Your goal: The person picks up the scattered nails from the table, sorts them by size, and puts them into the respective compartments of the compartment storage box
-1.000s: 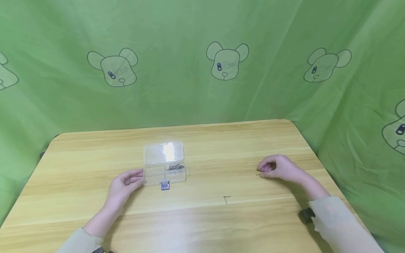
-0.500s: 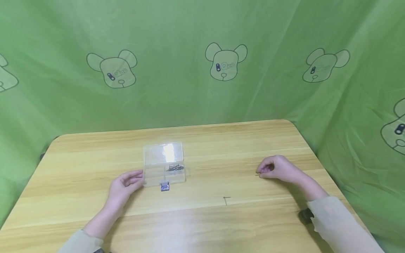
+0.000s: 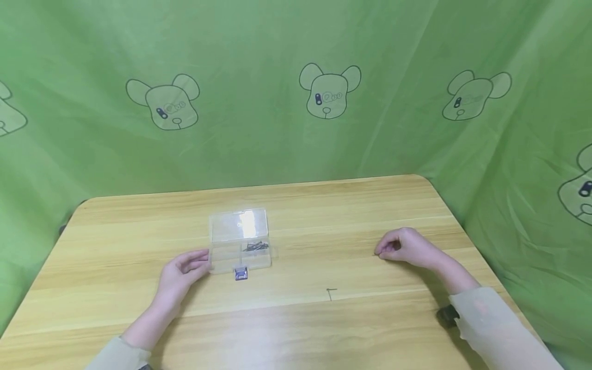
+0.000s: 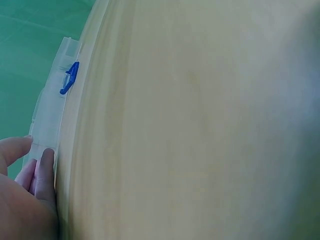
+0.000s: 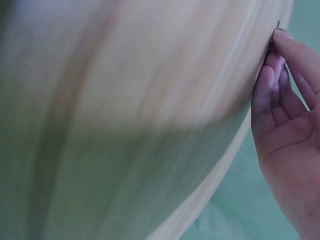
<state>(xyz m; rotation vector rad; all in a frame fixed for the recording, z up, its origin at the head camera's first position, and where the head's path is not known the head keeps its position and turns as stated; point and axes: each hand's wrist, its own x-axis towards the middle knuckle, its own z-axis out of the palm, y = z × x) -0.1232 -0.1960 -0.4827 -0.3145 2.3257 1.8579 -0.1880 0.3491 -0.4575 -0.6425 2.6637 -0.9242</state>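
Note:
A clear plastic box (image 3: 225, 253) lies with its lid (image 3: 226, 226) raised and a blue latch (image 3: 241, 273) at its front. Several dark, thin nails (image 3: 256, 246) fill its right compartment. My left hand (image 3: 181, 272) rests against the box's left end, fingers fairly straight; the left wrist view has fingertips (image 4: 46, 157) touching the box. Far to the right, my right hand (image 3: 407, 247) pinches a small nail (image 5: 278, 24) between thumb and fingertips just over the table. Only its tip shows. Two more nails (image 3: 330, 293) lie in an L shape between the hands.
The wooden table (image 3: 296, 329) has rounded far corners. Green cloth (image 3: 259, 149) with bear-head drawings hangs behind it and along the sides. A dark device (image 3: 447, 315) sits at the right wrist, by the sleeve.
Less of the pinched nail sticks out of my right fingertips now than before. The left hand, the box and the two loose nails stay where they were.

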